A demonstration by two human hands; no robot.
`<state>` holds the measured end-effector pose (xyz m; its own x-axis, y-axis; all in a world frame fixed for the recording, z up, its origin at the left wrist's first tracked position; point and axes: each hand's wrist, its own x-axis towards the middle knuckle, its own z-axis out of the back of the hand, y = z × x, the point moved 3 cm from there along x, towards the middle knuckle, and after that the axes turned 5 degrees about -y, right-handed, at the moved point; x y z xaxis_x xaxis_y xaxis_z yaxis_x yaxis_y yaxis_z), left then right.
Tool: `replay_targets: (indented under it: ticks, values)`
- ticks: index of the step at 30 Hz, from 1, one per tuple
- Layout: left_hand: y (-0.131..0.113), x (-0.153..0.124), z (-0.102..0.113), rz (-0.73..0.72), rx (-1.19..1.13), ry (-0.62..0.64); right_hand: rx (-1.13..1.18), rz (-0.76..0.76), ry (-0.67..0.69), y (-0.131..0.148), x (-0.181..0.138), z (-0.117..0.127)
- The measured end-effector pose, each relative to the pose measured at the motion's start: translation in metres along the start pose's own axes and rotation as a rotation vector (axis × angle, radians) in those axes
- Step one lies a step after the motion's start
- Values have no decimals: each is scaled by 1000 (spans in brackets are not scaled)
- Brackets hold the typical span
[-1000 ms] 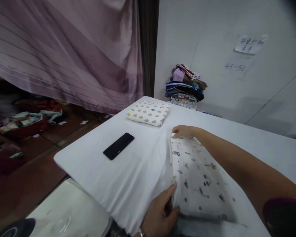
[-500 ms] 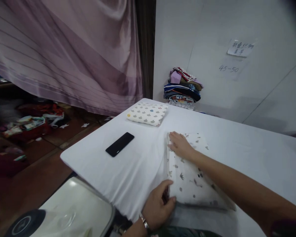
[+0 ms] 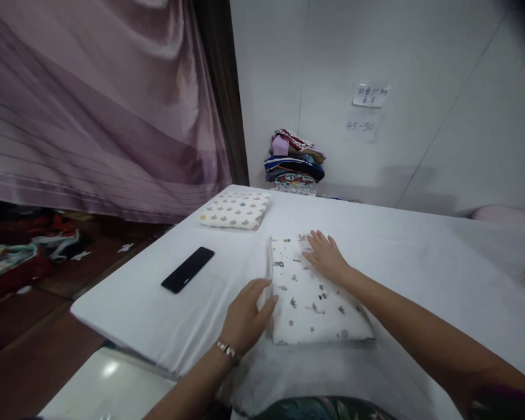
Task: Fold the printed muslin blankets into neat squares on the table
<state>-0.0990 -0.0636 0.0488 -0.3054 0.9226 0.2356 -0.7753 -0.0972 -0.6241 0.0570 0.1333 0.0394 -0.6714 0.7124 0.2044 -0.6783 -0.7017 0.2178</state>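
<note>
A folded white cloth (image 3: 315, 315) with small grey plant and animal prints lies flat on the white-covered table (image 3: 402, 256). My right hand (image 3: 326, 256) rests on its upper part, palm down and fingers spread. At the cloth's left edge is my left hand (image 3: 247, 312), its fingers curved and the thumb apart from them. The fingertips meet the edge, and I see no cloth gripped between them. A metal bracelet (image 3: 226, 349) circles the left wrist.
A second folded cloth (image 3: 236, 211) with grey prints lies near the far left corner. A black phone (image 3: 188, 269) is left of my hands. Piled clothes (image 3: 294, 163) stand against the wall behind the table. A pinkish curtain (image 3: 114, 116) hangs at left.
My right hand has slid from the cloth's far left corner to the right across its top. The left hand has moved up along the left edge. The cloth now lies squarer.
</note>
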Motion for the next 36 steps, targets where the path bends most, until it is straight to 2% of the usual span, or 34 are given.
replay_targets:
  ticks: [2,3,7,10,13,15,18,21,25,27,32,36]
  values:
    - [-17,28,-14,-179,108,26,-65,-69,2,-15,-1,-8]
    - [-21,42,-25,-208,166,64,-82,-106,11,-22,-1,-14]
    - [-7,78,-70,-107,312,235,-38,-256,64,-45,-1,-36]
    - [9,85,-83,-114,313,242,44,-288,33,-55,1,-43]
    - [15,83,-82,-121,266,229,219,-286,-5,-62,0,-38]
    - [15,80,-79,-119,206,209,394,-338,-75,-68,-9,-31]
    - [16,73,-70,-61,89,108,680,-495,-184,-76,-40,-23]
    - [25,63,-60,100,-54,26,932,-612,-168,-75,-81,-21]
    - [35,51,-53,378,-314,123,1141,-729,-181,-63,-127,-15]
    - [35,49,-51,468,-382,164,1232,-789,-159,-57,-143,-10]
    - [31,48,-51,607,-481,228,1430,-933,51,-40,-165,1]
    - [29,47,-55,677,-654,332,1456,-891,134,-29,-168,6]
